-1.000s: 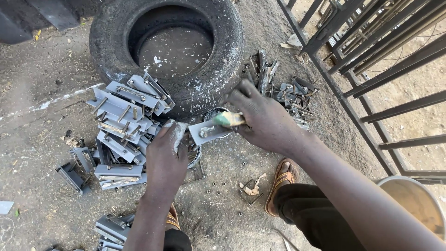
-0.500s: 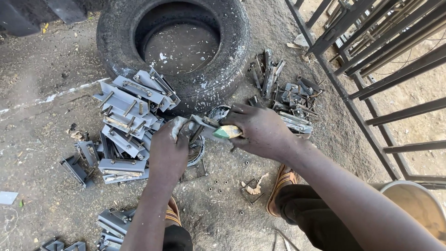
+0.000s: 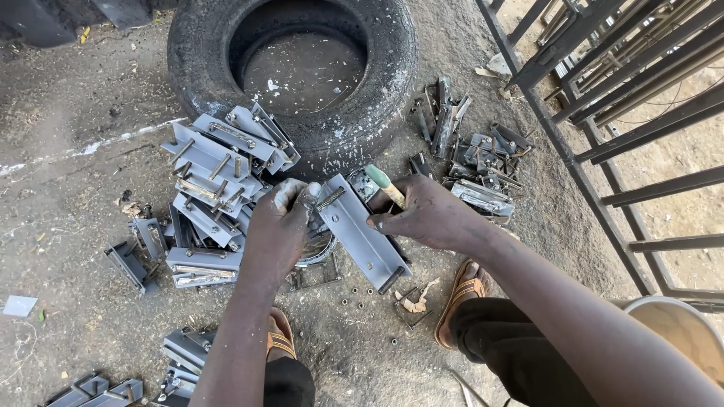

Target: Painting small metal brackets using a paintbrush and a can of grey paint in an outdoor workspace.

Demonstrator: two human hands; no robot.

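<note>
Upper centre of the frame, tyre [image 3: 294, 75]: a worn black tyre lies flat on the dirt, pale grit in its hollow.
Right edge, gate [image 3: 641, 113]: dark metal bars run slantwise down the frame.
Left of centre, bracket pile [image 3: 219, 181]: grey metal channels with bolts lie heaped against the tyre's near wall.
Centre, metal channel [image 3: 358, 230]: one grey channel piece slants from upper left to lower right between both hands, its upper end under the left fingertips and its right edge against the right fingers.
Left hand [image 3: 279, 226]: fingers curled down and closed over the channel's upper end, beside its bolt.
Right hand [image 3: 430, 215]: closed around a green-handled tool [image 3: 385, 185], whose handle sticks up past the thumb, just right of the channel.
Bottom centre, sandals [image 3: 464, 290]: orange-strapped, on the dirt.
Below the channel, nuts [image 3: 354, 290]: small ones scattered loose.
</note>
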